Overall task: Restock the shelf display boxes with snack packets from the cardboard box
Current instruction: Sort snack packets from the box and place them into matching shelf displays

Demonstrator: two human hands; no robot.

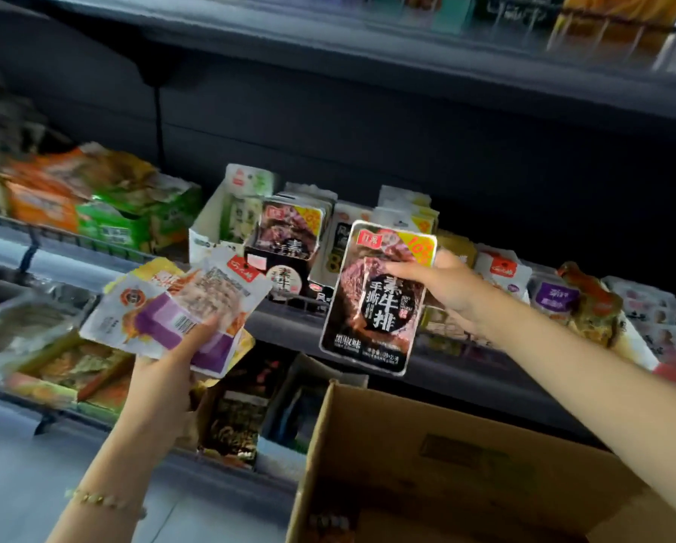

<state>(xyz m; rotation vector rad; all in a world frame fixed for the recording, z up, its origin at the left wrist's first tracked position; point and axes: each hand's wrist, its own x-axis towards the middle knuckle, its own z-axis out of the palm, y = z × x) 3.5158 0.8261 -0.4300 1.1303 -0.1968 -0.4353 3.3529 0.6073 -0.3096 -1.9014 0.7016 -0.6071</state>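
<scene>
Right hand (451,291) raised, gripping dark packet (375,299)

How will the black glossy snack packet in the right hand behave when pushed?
Probably fairly stiff: the black glossy snack packet hangs flat though the right hand pinches only one side. Likely light, since that pinch carries it. Its shiny film may slip.

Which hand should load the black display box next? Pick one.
Right. The right hand pinches one black packet close to the matching black display box; the left hand grips a mixed fan of packets.
</scene>
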